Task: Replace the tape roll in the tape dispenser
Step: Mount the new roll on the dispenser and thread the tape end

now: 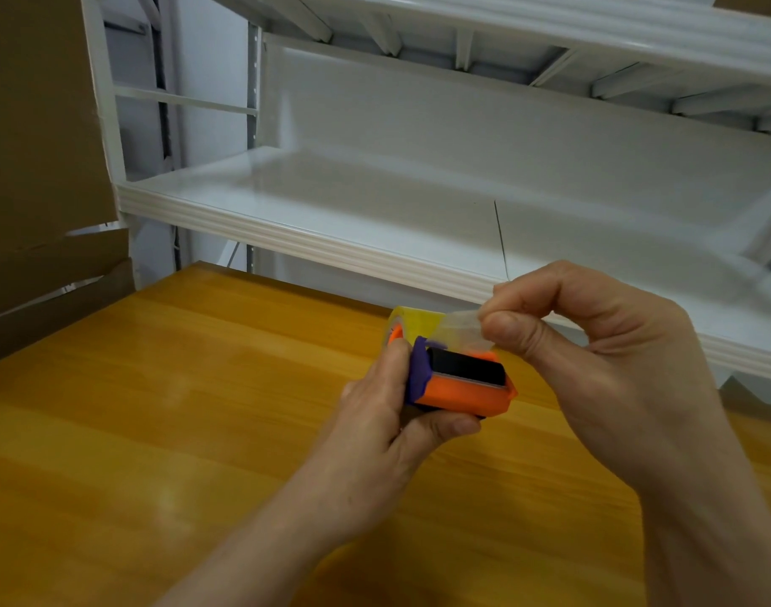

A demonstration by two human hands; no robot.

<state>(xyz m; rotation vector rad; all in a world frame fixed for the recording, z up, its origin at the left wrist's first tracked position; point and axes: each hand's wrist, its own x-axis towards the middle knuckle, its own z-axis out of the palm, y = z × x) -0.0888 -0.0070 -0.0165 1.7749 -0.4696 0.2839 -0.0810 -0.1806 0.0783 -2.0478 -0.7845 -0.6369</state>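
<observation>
1. Left hand (388,414) clenched around the tape dispenser (460,387), thumb under its near edge, fingers wrapped over the left side. Dispenser held just above the bench (178,409), near the centre of view.
2. Dispenser body orange with a purple side piece and a black roller on top. Long axis runs near-to-far; the roller end faces the camera, the roll end points away toward the shelving.
3. Yellowish tape roll (412,322) sits in the far end of the dispenser.
4. Right hand (594,343) pinches the clear tape end (460,326) between thumb and forefinger, just right of and above the roll; remaining fingers curled.
5. Bench surface is orange-toned wood, bare to the left and near side of the hands.
6. Cardboard box (37,168) at far left, beside the bench corner.
7. White metal shelf (331,212) runs along the far edge of the bench; a second shelf above it.
</observation>
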